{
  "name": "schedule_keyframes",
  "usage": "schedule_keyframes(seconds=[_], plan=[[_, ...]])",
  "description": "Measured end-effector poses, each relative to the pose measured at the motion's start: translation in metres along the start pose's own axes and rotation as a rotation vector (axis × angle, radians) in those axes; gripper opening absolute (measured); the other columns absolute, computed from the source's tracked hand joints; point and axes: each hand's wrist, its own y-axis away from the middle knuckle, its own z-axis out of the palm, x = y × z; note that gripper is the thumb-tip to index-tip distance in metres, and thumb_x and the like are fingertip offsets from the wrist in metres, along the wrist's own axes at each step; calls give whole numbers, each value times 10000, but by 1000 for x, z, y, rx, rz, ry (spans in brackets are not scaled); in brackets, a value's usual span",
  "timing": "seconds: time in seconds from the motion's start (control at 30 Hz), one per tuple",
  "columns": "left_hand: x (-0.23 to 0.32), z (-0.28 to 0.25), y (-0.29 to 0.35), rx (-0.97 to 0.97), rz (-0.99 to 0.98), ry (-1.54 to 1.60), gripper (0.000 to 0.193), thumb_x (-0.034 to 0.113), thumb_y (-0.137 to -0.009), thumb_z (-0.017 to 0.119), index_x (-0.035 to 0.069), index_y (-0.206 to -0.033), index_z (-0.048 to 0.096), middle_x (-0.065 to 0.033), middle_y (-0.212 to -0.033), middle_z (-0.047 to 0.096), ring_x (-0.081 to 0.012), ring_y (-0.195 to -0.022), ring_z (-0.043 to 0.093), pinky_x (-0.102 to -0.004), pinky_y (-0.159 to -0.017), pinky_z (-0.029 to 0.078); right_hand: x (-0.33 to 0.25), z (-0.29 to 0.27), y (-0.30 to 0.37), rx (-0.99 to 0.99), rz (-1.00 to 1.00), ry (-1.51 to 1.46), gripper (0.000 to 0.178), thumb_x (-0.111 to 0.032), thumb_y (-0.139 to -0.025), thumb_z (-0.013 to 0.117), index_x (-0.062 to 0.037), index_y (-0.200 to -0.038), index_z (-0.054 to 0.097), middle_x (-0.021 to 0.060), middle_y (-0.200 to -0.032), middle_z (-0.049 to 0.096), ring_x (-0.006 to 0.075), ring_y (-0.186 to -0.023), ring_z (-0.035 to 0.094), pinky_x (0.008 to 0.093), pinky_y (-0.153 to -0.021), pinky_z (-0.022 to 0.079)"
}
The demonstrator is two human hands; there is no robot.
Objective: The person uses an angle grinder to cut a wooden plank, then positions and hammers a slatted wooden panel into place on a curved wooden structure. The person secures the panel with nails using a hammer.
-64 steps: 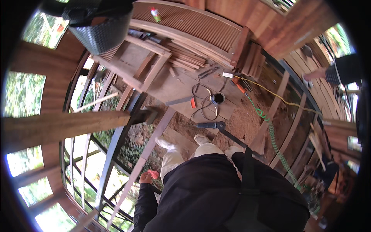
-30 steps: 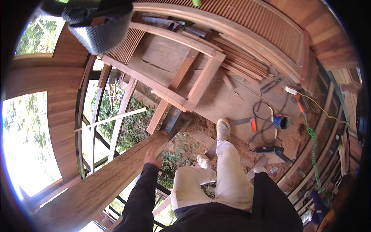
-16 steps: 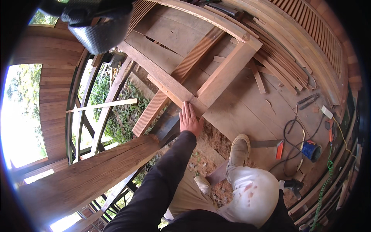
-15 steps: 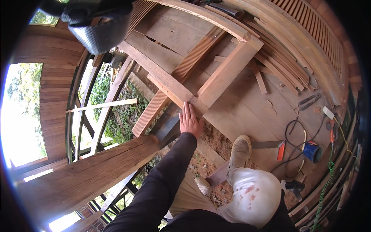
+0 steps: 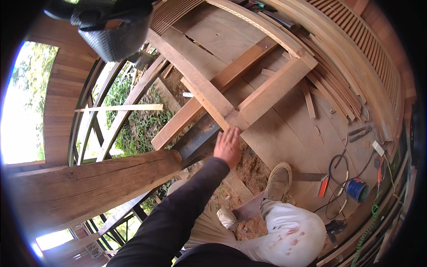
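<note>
My left hand (image 5: 227, 147) rests on the near corner of a wooden frame, palm down, fingers a little bent over the corner's end and apart from each other. The frame's long left rail (image 5: 191, 71) meets a shorter cross rail (image 5: 278, 89) just beyond my fingertips. A grooved board (image 5: 244, 62) runs slantwise underneath the frame. Close to the left of my hand lies a dark flat piece (image 5: 195, 138) that joins the end of a thick wooden beam (image 5: 102, 187). My right hand does not show.
Thin wooden strips (image 5: 329, 89) lie stacked at the right. Pliers (image 5: 358, 133), a cable, a saw with an orange handle (image 5: 323, 186) and a blue can (image 5: 357, 190) sit on the board floor. A green coiled hose (image 5: 371, 231) hangs lower right. Open gaps with plants (image 5: 133, 129) are at left.
The fingers of my left hand, stretched flat on the frame's corner before, are now more bent and nearer its end. The frame appears shifted right and slightly down as the view turned.
</note>
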Motion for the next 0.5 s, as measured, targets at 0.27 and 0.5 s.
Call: schedule_keyframes(seconds=[0.27, 0.5], plan=[[126, 29, 61, -608, 145, 993, 630, 326, -920, 722, 17, -1438, 539, -226, -1384, 622, -352, -1276, 610, -412, -1091, 483, -200, -17, 85, -287, -443, -275, 663, -444, -761, 860, -5, -1178, 590, 98, -989, 676, 172, -906, 669, 351, -790, 555], [174, -18, 42, -541, 205, 1671, 835, 231, -871, 807, 11, -1532, 346, -196, -1328, 637, -267, -1205, 648, -389, -1005, 524, -394, 56, 98, -831, -799, -623, 750, -323, -683, 962, 3, -1219, 551, 88, -971, 673, 190, -878, 669, 331, -764, 564]])
